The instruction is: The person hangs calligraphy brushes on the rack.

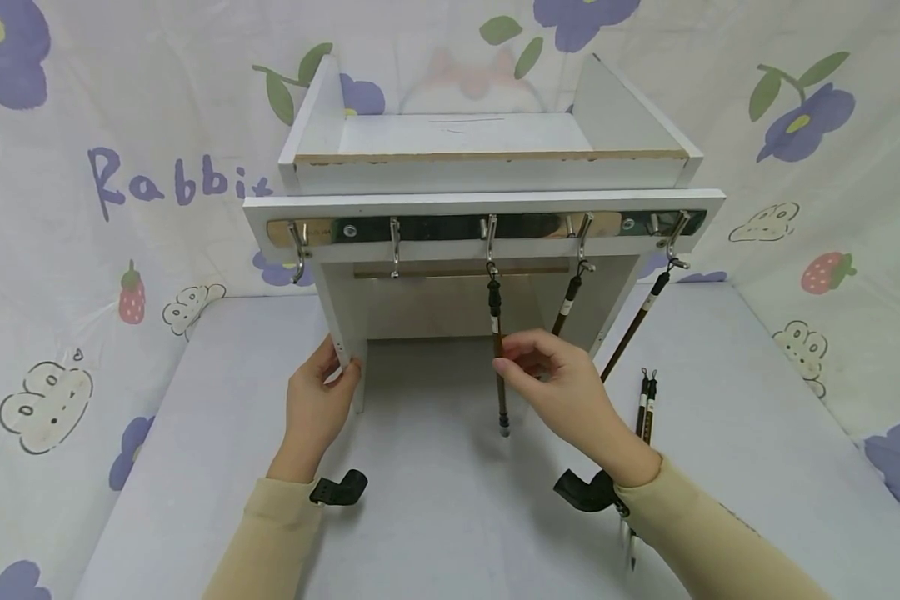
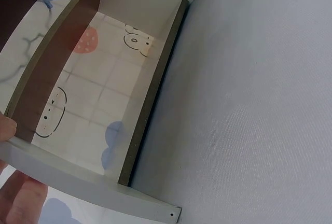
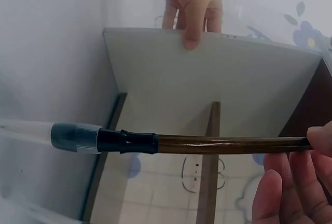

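My left hand (image 1: 317, 408) grips the front edge of the left side panel (image 1: 339, 321) of a white shelf unit, thumb on the inner face. My right hand (image 1: 562, 392) pinches the brown handle of a writing brush (image 1: 495, 321) between thumb and fingers. That brush hangs nearly upright, its top loop at the middle hook (image 1: 491, 237) of a metal hook rail (image 1: 442, 227). In the right wrist view its dark ferrule, clear cap and pale tip (image 3: 26, 132) point away from the hand. Two more brushes hang at the right, one from hook four (image 1: 567, 302), one from the end hook (image 1: 637, 323).
Two loose brushes (image 1: 647, 404) lie on the white tabletop (image 1: 727, 467), partly hidden under the right forearm. The two left hooks, such as the end one (image 1: 297, 250), carry nothing. A patterned cloth (image 1: 157, 100) hangs behind the shelf unit.
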### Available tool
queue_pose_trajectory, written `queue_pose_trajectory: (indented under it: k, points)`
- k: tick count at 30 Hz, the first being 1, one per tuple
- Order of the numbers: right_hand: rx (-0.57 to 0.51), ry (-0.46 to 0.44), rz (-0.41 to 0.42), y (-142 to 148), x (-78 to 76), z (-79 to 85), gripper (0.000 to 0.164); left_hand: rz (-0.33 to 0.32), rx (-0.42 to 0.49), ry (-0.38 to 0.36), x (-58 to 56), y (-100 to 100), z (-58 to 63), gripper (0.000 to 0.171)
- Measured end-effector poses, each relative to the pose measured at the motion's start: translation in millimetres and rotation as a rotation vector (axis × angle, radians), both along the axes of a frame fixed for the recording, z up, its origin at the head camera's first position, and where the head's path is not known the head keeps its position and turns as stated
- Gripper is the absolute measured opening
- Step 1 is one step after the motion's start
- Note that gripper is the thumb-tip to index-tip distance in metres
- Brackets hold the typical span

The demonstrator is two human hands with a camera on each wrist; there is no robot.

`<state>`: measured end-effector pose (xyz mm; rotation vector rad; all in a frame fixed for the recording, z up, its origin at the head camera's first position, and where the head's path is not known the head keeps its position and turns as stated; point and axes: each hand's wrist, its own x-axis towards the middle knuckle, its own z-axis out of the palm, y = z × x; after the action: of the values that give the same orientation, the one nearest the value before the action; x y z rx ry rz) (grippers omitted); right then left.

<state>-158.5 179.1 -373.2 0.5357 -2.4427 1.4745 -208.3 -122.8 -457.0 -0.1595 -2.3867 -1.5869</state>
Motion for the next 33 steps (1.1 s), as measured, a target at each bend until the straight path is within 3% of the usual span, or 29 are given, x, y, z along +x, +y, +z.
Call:
queue_pose_trajectory:
  k: [16,24,33]
  points:
    - [-0.039,-0.028,0.030,6.1,7.9,7.5,0.022,-0.018,0.024,0.011,0.0,-0.4,-0.6,0.050]
    - [-0.010,-0.003,0.041,25.3,13.5,6.9,0.028,-0.019,0.030,-0.002,0.3,-0.9,-1.1,0.051]
    - [0.057,0.008,-0.005,55.3,22.1,2.5,0.027,-0.030,0.046,0.000,0.5,-1.6,-2.5,0.051]
